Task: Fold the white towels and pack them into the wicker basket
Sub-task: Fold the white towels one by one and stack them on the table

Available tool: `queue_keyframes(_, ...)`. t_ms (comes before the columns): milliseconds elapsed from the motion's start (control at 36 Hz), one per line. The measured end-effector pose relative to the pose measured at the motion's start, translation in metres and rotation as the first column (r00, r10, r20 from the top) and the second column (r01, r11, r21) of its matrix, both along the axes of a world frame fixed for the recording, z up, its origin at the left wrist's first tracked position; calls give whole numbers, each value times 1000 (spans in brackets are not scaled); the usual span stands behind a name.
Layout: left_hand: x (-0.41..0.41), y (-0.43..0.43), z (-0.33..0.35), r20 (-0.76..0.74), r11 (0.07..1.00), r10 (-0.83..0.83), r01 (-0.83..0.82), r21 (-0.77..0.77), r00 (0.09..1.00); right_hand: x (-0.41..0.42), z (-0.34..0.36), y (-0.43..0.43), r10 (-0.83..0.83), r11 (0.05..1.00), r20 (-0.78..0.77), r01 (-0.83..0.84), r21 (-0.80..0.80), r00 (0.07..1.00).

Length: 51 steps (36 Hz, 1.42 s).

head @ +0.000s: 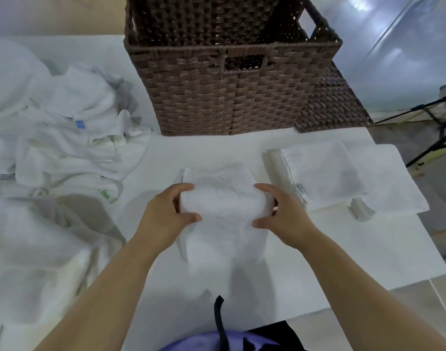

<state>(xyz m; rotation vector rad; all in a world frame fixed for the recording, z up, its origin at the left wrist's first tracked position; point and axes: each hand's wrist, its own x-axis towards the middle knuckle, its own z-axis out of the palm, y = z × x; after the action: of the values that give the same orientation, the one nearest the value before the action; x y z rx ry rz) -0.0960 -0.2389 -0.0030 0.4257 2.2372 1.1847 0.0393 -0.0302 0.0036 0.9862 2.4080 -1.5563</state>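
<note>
A white towel (223,209) lies partly folded on the table in front of me. My left hand (166,214) grips its left side, fingers over the top and thumb underneath. My right hand (280,214) grips its right side the same way. The fold between the two hands is lifted a little off the table. Behind the towel stands the brown wicker basket (232,97), its opening facing up; I cannot see its inside floor.
A heap of unfolded white towels (75,138) lies at the left. Folded white towels (325,173) lie stacked at the right, close to the table's right edge. A wicker lid (333,107) sits beside the basket. Black stand legs (437,122) rise beyond the table.
</note>
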Motion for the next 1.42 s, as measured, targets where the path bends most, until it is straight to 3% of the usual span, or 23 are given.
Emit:
queue_keyframes(83, 2, 1, 6, -168, 995, -60, 46, -85, 984, -4, 12, -3, 59, 969, 51, -69, 235, 997)
queue_keyframes(167, 1, 0, 10, -296, 990, -120, 92, -106, 948, -4, 15, -1, 79, 911, 6, -75, 406, 997)
queue_keyframes(278, -5, -5, 14, -310, 988, -149, 126, -92, 939, 2, 17, 9, 103, 933, -138, -48, 356, 985)
queue_keyframes(333, -8, -6, 17, -285, 978, -206, 188, -90, 936, 4, 22, 13, 95, 973, -128, -64, 223, 987)
queue_keyframes(389, -11, -4, 22, -185, 978, -209, 203, -49, 960, 4, 24, 15, 60, 996, -104, -52, 74, 993)
queue_keyframes(528, -13, 1, 19, 9, 993, -112, 112, 28, 994, 1, 25, 16, -94, 989, -91, 83, -120, 991)
queue_keyframes(583, -13, 4, 10, 45, 996, -85, 83, 35, 995, -2, 20, 15, -125, 987, -50, 120, -103, 991)
queue_keyframes(667, -12, 9, -7, 27, 992, -79, 81, -95, 997, -5, 5, 16, -144, 989, 100, 145, 0, 985)
queue_keyframes(750, -9, 7, -28, -10, 962, -123, 117, -248, 992, -2, -11, 15, -100, 978, 267, 45, 202, 959)
queue_keyframes(833, -1, 3, -42, 12, 927, -178, 172, -333, 984, 5, -19, 7, -27, 975, 338, -50, 217, 941)
queue_keyframes(972, 16, -1, -52, 35, 896, -268, 263, -357, 963, 15, -33, -10, 62, 967, 349, -143, 210, 935)
queue_keyframes(1167, 25, 0, -59, -15, 891, -280, 254, -377, 960, 27, -49, -28, 142, 924, 405, -267, 272, 903)
queue_keyframes(1417, 36, 10, -62, -78, 793, -239, 148, -590, 968, 26, -52, -29, 17, 980, 380, -91, 179, 925)
